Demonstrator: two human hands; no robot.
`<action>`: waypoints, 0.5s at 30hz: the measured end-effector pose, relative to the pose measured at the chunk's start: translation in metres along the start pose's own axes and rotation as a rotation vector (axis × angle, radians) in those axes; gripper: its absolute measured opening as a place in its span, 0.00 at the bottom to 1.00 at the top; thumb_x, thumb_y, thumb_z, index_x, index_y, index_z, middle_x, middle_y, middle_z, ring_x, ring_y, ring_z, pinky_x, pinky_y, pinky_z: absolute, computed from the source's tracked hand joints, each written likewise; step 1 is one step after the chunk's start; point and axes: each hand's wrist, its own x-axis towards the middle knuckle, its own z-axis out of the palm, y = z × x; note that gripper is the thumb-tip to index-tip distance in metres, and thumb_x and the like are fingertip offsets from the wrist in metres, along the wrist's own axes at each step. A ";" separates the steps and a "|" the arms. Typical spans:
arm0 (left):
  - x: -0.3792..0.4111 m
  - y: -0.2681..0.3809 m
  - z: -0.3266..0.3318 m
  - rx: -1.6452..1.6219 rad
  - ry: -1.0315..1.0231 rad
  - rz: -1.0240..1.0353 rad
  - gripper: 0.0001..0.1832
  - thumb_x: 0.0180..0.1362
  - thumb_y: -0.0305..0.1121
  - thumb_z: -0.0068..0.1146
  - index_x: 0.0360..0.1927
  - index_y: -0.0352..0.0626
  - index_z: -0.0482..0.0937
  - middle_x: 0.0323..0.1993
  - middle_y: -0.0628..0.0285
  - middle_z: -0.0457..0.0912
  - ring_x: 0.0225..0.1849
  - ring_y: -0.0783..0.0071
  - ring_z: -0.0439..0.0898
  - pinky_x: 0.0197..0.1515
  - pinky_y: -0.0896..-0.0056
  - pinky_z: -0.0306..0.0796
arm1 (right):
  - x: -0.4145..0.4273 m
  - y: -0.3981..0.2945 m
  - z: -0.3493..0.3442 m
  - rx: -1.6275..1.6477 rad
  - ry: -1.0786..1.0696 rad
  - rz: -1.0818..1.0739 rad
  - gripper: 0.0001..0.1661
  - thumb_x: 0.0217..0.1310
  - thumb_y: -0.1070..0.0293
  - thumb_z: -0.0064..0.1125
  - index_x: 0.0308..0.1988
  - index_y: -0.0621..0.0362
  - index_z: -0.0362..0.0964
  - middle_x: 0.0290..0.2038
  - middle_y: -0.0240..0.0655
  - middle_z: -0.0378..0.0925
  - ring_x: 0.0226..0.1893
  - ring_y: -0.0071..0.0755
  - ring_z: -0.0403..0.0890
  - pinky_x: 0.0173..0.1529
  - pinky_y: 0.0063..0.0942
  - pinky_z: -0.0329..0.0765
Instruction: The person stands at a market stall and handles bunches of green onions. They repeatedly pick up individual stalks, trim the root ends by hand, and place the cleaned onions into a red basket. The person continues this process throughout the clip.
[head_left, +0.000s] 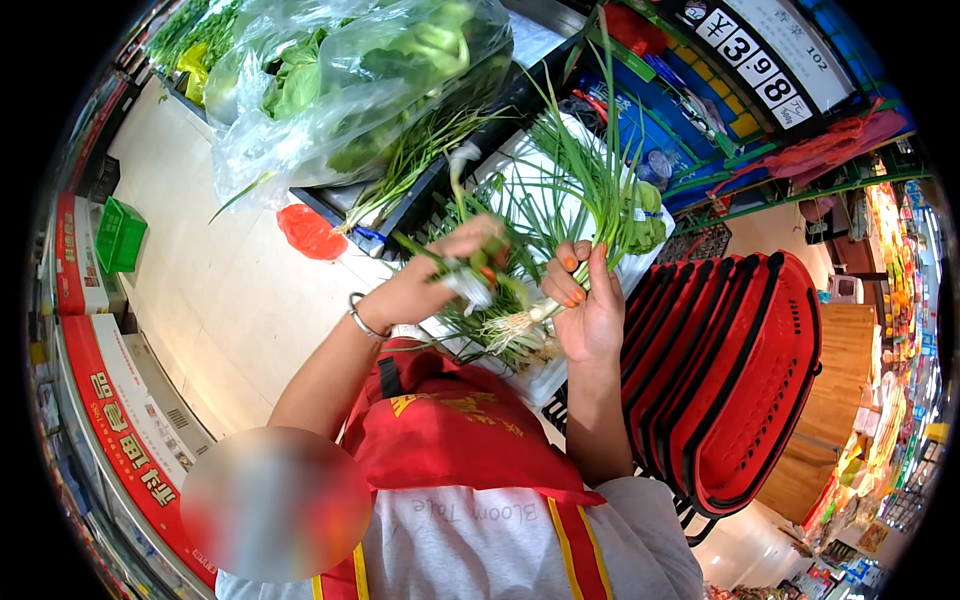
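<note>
My right hand (589, 300) grips a bunch of scallions (611, 202) near its white, rooted ends, leaves pointing up and away. My left hand (454, 262), blurred, is closed around some green stalks (480, 262); a whitish bit (472, 292) shows at its fingers, too blurred to identify. Below both hands, more loose scallions (551, 199) lie spread on a white tray or board (581, 139). At that surface's right edge sits a bundle of green leafy vegetables (646, 217) with a band around it.
A large clear plastic bag of leafy greens (360, 82) is at upper left, beside loose scallions (409, 161) and a red plastic bag (311, 232). Stacked red shopping baskets (739, 375) stand close on my right. A price sign (765, 64) hangs at upper right. A green basket (120, 234) is far left.
</note>
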 end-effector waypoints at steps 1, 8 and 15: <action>-0.004 0.000 0.010 -0.424 0.160 -0.084 0.19 0.52 0.31 0.52 0.48 0.43 0.67 0.36 0.62 0.70 0.43 0.72 0.68 0.50 0.70 0.61 | 0.000 0.000 -0.001 0.027 0.010 0.009 0.14 0.64 0.58 0.39 0.32 0.57 0.64 0.27 0.31 0.62 0.18 0.17 0.57 0.25 0.16 0.55; 0.001 -0.010 0.027 -0.989 0.189 -0.364 0.12 0.59 0.42 0.42 0.27 0.46 0.63 0.20 0.69 0.60 0.19 0.83 0.59 0.23 0.81 0.56 | -0.001 0.001 -0.013 -0.065 0.010 -0.138 0.17 0.64 0.56 0.38 0.30 0.57 0.64 0.23 0.26 0.61 0.16 0.14 0.55 0.22 0.15 0.53; -0.047 -0.006 -0.036 -0.403 0.523 -0.631 0.10 0.50 0.37 0.41 0.20 0.43 0.64 0.15 0.69 0.64 0.14 0.82 0.60 0.18 0.81 0.57 | -0.002 -0.045 -0.033 0.198 0.003 -0.163 0.16 0.65 0.59 0.38 0.36 0.61 0.64 0.22 0.27 0.58 0.18 0.15 0.54 0.23 0.15 0.54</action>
